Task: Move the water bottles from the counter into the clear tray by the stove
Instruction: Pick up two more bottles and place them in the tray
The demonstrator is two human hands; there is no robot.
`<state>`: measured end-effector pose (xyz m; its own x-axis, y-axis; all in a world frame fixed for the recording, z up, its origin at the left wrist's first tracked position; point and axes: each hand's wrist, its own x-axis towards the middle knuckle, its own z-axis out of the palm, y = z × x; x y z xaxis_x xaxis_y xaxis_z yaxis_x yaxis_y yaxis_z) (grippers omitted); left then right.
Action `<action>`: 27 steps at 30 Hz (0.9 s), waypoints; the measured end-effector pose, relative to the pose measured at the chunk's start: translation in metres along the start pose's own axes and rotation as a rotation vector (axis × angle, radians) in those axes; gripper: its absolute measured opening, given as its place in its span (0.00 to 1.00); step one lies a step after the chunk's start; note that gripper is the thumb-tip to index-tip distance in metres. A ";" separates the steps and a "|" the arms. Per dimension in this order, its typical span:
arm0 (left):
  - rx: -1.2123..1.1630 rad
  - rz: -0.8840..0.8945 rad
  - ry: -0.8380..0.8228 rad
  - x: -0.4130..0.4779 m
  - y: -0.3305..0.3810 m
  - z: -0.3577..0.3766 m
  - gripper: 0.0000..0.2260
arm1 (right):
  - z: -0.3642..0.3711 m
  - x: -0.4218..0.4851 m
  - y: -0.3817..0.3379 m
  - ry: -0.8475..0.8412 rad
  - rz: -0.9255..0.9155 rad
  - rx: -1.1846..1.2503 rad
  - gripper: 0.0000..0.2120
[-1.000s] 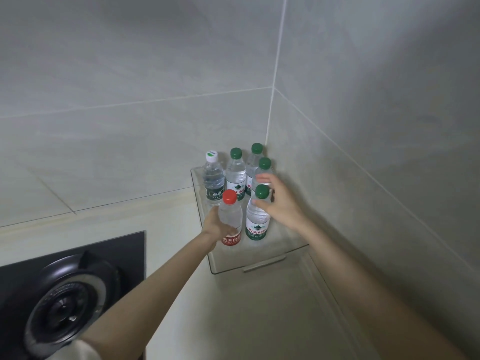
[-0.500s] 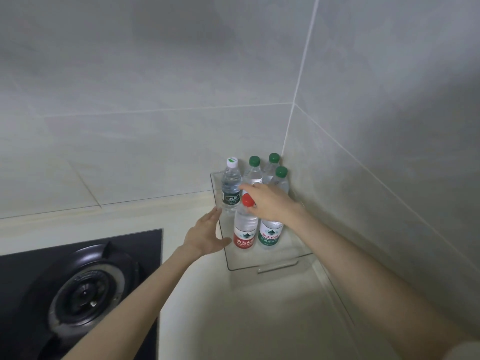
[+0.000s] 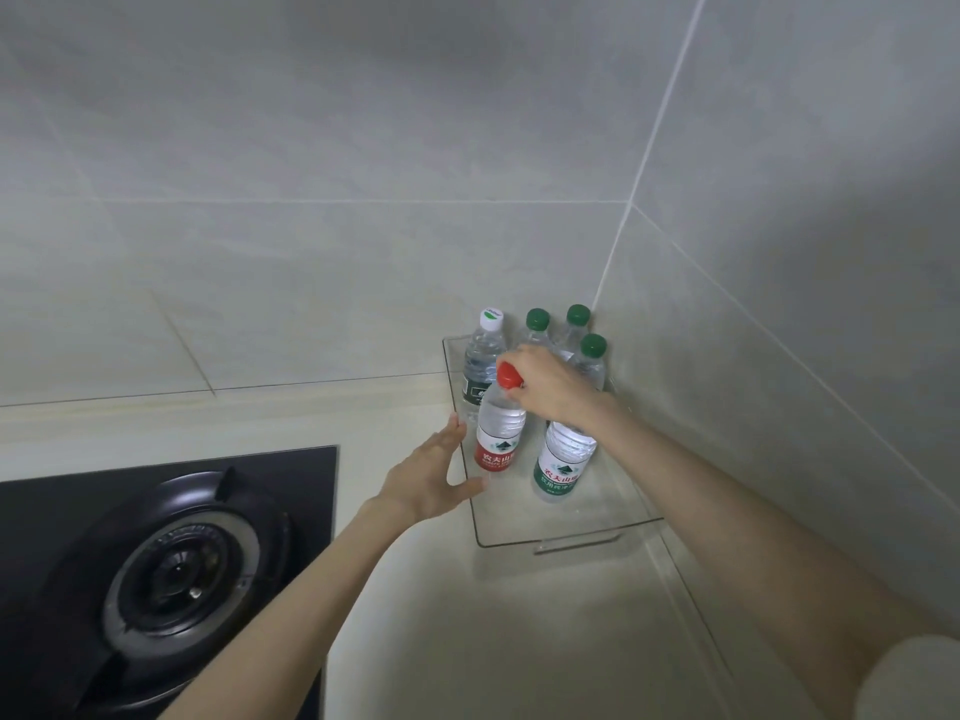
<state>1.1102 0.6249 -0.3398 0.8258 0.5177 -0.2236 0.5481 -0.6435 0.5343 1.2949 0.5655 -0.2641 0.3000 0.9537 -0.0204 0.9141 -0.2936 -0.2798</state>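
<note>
Fingers [image 3: 522,360] of the right hand [image 3: 553,389] are curled together over the cap of the red-capped bottle [image 3: 497,433], pinching it at the top. The bottle stands upright inside the clear tray [image 3: 571,533], close to its left wall. Just beside it on the right, under the same wrist, stands a green-labelled bottle [image 3: 563,462] whose cap is hidden by the hand. Behind these two, a white-capped bottle [image 3: 483,363] stands at the tray's back left. Three green-capped bottles [image 3: 593,346] are clustered in the back corner where the tiled walls [image 3: 363,148] meet. The left hand [image 3: 428,480] holds nothing. Its fingers are straight and a little apart along the outside of the tray's left wall, with the thumb reaching toward the base of the red-capped bottle. Whether it touches the tray cannot be told. The tray sits on the pale desk [image 3: 467,646], with the black stove burner [image 3: 176,579] to its left.
</note>
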 end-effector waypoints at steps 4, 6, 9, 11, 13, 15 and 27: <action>0.012 -0.003 0.004 0.000 -0.001 -0.001 0.38 | 0.002 0.019 0.000 0.030 0.019 -0.019 0.12; 0.019 -0.001 0.007 0.000 -0.001 -0.002 0.38 | 0.002 0.026 -0.001 0.040 0.024 -0.026 0.13; 0.022 0.000 0.007 0.001 -0.001 -0.002 0.38 | 0.002 0.031 -0.002 0.068 0.056 0.000 0.13; 0.021 0.002 0.006 0.000 0.000 -0.002 0.38 | 0.004 0.032 -0.001 0.065 0.066 0.016 0.15; 0.026 0.002 0.002 0.000 0.000 -0.003 0.38 | 0.004 0.033 0.001 0.038 0.059 0.064 0.20; 0.037 -0.009 -0.005 0.000 0.001 -0.004 0.38 | 0.000 0.029 0.000 -0.009 0.041 0.139 0.24; 0.133 -0.034 -0.014 -0.004 0.008 -0.003 0.37 | -0.029 -0.059 0.038 -0.018 0.172 -0.045 0.25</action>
<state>1.1113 0.6193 -0.3325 0.8075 0.5336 -0.2515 0.5881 -0.6951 0.4134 1.3199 0.4964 -0.2454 0.4483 0.8901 -0.0819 0.8611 -0.4546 -0.2275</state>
